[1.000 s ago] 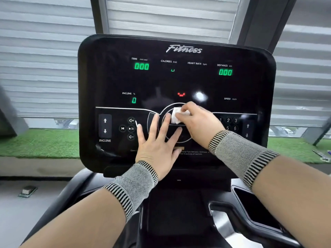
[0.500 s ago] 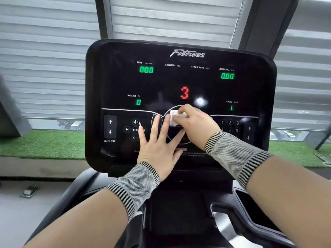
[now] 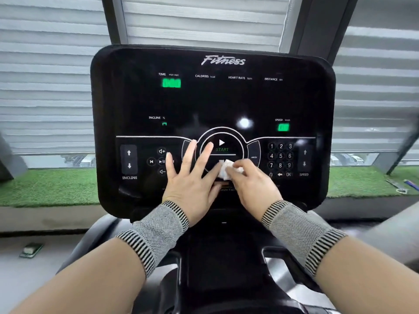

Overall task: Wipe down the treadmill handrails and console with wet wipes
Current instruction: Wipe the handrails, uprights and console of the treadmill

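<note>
The black treadmill console (image 3: 213, 103) fills the middle of the view, its green readouts lit. My right hand (image 3: 251, 182) pinches a crumpled white wet wipe (image 3: 225, 169) and presses it on the lower half of the round centre button, just under the START label. My left hand (image 3: 192, 175) lies flat with spread fingers on the panel beside it, fingertips over the ring's left side. Both wrists wear grey knit bands. The dark handrail and tray frame (image 3: 278, 264) curves below the console; most of it is hidden by my forearms.
Grey blinds (image 3: 45, 75) cover the windows behind the console. A strip of green artificial turf (image 3: 45, 186) runs along the sill on both sides. A small green-and-white object (image 3: 30, 249) lies on the grey floor at lower left.
My right hand has slid the wipe down from the top of the round button to its lower half, uncovering the START symbol. The red countdown digit is gone. My left hand stays flat.
</note>
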`<state>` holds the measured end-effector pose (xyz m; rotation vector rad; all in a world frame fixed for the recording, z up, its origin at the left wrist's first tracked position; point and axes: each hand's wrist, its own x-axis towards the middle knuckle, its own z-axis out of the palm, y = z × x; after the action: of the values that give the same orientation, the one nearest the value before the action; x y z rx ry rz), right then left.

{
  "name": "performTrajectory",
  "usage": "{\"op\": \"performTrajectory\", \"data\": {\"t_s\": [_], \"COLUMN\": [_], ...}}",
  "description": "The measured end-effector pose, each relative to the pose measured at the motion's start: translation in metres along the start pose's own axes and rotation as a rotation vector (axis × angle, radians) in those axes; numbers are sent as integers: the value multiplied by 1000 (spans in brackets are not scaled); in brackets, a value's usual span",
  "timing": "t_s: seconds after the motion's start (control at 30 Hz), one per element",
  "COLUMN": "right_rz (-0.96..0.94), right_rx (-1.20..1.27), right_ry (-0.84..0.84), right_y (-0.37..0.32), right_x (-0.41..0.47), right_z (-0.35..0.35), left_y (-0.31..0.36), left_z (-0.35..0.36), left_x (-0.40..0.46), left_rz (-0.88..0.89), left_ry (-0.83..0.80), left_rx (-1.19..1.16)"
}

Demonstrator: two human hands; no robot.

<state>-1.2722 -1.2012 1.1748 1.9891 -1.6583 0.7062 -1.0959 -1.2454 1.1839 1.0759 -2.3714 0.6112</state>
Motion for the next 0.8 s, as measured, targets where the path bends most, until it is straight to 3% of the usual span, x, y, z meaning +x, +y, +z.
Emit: {"op": "performTrajectory", "data": {"t_s": [0.17, 0.37, 0.6, 0.8], "right_rz": [52, -2, 219, 98], "right_rx": [60, 49, -33, 15], "right_ry": [70, 28, 90, -12], "right_y": [-16, -51, -13, -64], "right_x": [5, 23, -2, 20], "right_z": [5, 11, -5, 13], "left_y": [-16, -31, -40, -41], "left_z": [-1, -4, -6, -4], "left_x": [-20, -27, -28, -32], "left_rz": [-22, -60, -27, 6], "left_ry": [-9, -33, -9, -22], "left_rx": [22, 25, 30, 26]}}
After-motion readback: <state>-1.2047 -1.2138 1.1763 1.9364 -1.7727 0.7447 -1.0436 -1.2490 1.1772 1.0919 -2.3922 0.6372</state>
